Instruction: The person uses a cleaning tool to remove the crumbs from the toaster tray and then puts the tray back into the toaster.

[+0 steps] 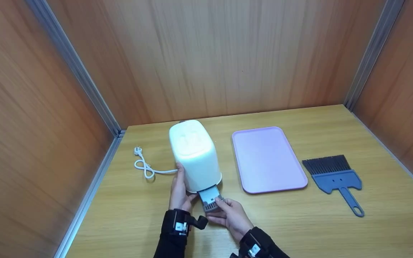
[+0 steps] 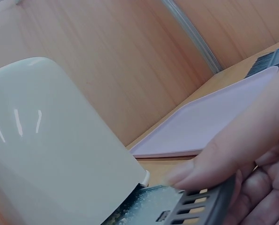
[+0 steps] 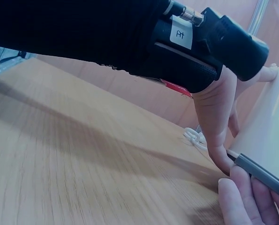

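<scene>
A white toaster-like appliance stands on the table, and a grey slotted crumb tray sticks partly out of its near end. My right hand pinches the outer end of this tray, thumb on top and fingers underneath. Seen from the left wrist, the right thumb lies along the slotted edge, and pale specks cover the tray's surface. My left hand rests against the appliance's lower left side, fingers stretched along the wall and thumb by the near end. The right wrist view shows the left hand beside the tray.
A white cord with a plug lies looped left of the appliance. To the right is a flat lilac tray, then a blue brush with dark bristles. Wooden panels enclose the table at the back and sides.
</scene>
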`<state>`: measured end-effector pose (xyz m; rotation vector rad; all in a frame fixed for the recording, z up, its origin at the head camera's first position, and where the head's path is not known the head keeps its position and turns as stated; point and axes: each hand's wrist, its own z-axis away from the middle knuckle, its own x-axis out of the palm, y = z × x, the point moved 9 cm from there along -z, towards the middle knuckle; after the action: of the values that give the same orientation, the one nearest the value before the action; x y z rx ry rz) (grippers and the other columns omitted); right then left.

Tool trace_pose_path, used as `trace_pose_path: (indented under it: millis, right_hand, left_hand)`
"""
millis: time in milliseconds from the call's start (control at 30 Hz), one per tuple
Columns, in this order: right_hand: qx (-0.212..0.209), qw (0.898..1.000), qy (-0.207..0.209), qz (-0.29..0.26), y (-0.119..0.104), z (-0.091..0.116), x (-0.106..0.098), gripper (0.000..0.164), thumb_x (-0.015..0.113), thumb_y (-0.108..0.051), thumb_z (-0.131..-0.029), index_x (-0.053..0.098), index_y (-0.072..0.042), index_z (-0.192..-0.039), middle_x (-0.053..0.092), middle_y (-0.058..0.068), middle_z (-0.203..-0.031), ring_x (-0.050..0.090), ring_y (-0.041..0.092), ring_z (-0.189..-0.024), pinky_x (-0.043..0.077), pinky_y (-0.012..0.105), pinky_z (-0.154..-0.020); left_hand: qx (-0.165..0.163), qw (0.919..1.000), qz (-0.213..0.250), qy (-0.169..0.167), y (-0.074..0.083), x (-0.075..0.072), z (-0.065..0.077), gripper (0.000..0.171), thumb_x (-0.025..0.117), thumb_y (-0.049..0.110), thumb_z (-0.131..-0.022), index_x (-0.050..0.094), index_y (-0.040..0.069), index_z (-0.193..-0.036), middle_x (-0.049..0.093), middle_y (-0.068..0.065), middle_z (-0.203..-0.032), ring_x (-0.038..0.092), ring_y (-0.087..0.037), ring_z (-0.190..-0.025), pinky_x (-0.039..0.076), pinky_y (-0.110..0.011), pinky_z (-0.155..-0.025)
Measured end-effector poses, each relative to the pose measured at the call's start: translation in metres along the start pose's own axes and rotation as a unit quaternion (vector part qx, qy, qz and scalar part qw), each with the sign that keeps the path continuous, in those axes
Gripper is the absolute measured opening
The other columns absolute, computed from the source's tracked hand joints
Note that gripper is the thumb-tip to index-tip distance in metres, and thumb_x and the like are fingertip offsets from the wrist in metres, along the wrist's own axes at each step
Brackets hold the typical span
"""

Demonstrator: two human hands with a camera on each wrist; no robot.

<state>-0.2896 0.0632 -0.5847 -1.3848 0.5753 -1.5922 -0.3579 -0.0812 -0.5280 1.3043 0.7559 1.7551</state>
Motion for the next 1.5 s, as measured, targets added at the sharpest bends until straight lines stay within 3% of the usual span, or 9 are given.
trace_pose_path:
  millis: [567, 833, 1100, 1500]
  right_hand:
    - [0.008, 1.000, -0.007, 0.006, 0.001, 0.007, -0.006, 0.053, 0.060, -0.029, -0.099, 0.043, 0.011, -0.129, 0.070, 0.020, -0.109, 0.071, 0.026, -0.092, 0.059, 0.039, -0.085]
    - [0.012, 1.000, 0.000, 0.010, 0.003, 0.010, -0.010, 0.048, 0.061, -0.028, -0.099, 0.045, 0.010, -0.124, 0.069, 0.020, -0.109, 0.071, 0.026, -0.090, 0.059, 0.039, -0.084]
    - [0.016, 1.000, -0.001, 0.016, 0.003, 0.014, -0.011, 0.051, 0.057, -0.025, -0.101, 0.042, 0.014, -0.129, 0.069, 0.020, -0.109, 0.071, 0.027, -0.090, 0.059, 0.040, -0.086]
    - [0.036, 0.999, 0.001, 0.021, 0.006, 0.022, -0.013, 0.045, 0.058, -0.022, -0.100, 0.045, 0.012, -0.127, 0.069, 0.021, -0.111, 0.072, 0.028, -0.093, 0.059, 0.040, -0.086]
  left_hand:
    - [0.014, 0.9999, -0.001, -0.005, 0.000, 0.004, -0.005, 0.086, 0.055, 0.077, -0.081, 0.036, 0.024, -0.147, 0.043, -0.011, -0.148, 0.037, -0.036, -0.136, 0.029, -0.066, -0.107]
    - [0.009, 0.9999, 0.003, 0.004, -0.002, 0.002, -0.005, 0.090, 0.056, 0.078, -0.078, 0.034, 0.024, -0.148, 0.040, -0.012, -0.148, 0.034, -0.037, -0.137, 0.028, -0.066, -0.108]
    - [0.016, 0.9998, -0.010, -0.007, 0.001, 0.003, -0.005, 0.088, 0.053, 0.076, -0.083, 0.031, 0.023, -0.150, 0.036, -0.015, -0.151, 0.031, -0.039, -0.139, 0.027, -0.068, -0.107]
    - [0.003, 1.0000, -0.002, 0.006, -0.001, 0.001, -0.005, 0.093, 0.058, 0.078, -0.077, 0.033, 0.023, -0.149, 0.038, -0.012, -0.150, 0.031, -0.038, -0.139, 0.026, -0.069, -0.108]
